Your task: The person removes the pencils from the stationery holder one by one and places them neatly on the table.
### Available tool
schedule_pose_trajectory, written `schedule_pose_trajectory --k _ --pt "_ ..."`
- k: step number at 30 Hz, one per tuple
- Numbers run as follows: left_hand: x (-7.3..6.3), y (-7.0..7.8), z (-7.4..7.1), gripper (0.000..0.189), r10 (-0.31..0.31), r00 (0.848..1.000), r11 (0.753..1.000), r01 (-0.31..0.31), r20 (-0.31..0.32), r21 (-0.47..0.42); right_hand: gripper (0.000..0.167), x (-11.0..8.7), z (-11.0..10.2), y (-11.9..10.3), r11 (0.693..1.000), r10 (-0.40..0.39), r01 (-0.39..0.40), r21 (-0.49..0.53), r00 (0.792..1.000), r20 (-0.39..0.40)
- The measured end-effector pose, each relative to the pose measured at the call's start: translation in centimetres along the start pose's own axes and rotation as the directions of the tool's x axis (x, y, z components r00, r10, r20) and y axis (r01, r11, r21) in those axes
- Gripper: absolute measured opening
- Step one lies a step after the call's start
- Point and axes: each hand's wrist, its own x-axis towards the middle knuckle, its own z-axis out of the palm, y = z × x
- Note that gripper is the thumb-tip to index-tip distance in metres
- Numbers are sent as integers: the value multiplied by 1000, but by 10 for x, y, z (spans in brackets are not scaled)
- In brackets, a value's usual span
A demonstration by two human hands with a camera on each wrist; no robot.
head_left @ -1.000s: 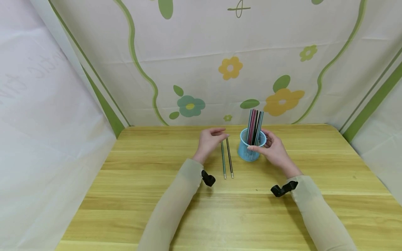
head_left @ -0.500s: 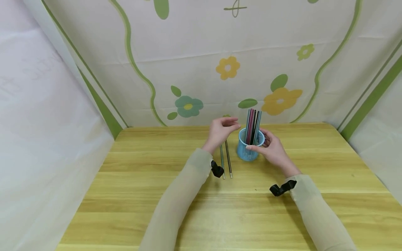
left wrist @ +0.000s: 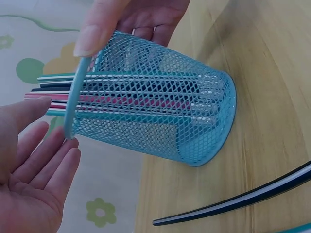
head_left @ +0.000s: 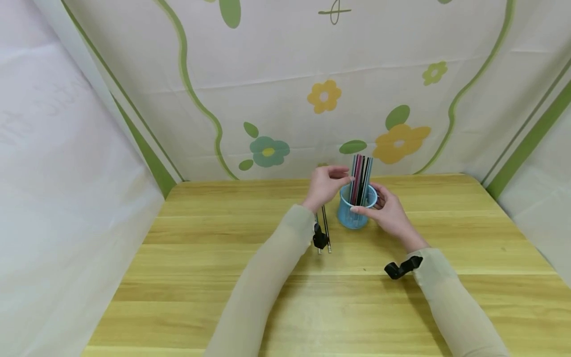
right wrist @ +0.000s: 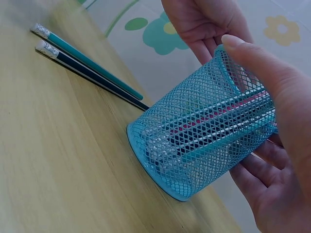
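Observation:
A light blue mesh pencil cup [head_left: 347, 216] stands upright on the wooden table, holding several striped pencils [head_left: 360, 173] in blue, pink and black. My right hand [head_left: 390, 214] grips the cup from its right side, thumb at the front rim and fingers behind. At the cup's left rim is my left hand [head_left: 327, 186], fingers extended. Its thumb [left wrist: 34, 109] comes against or very near the pencil tops; contact is hard to tell. Left of the cup lie a black pencil [right wrist: 92, 75] and a green pencil [right wrist: 92, 60], partly hidden by my left wrist in the head view.
Behind the table [head_left: 187, 258] hangs a white cloth [head_left: 267, 59] with printed flowers, and more cloth closes off both sides. A small black camera sits on each wrist, the left one [head_left: 319, 238] above the lying pencils.
My left hand has moved right, from above the two lying pencils to the cup's rim. The right hand and the cup stay in place, and the head view has shifted slightly.

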Motion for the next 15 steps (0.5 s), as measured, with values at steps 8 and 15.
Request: schedule_pose_trajectory --k 8,15 --pt "-1 -5 6 35 6 998 999 -8 55 41 85 1 0 0 1000 -9 9 14 1000 6" --pt "-2 -7 9 29 6 998 998 -9 56 60 86 0 -1 0 1000 -8 8 5 1000 9"
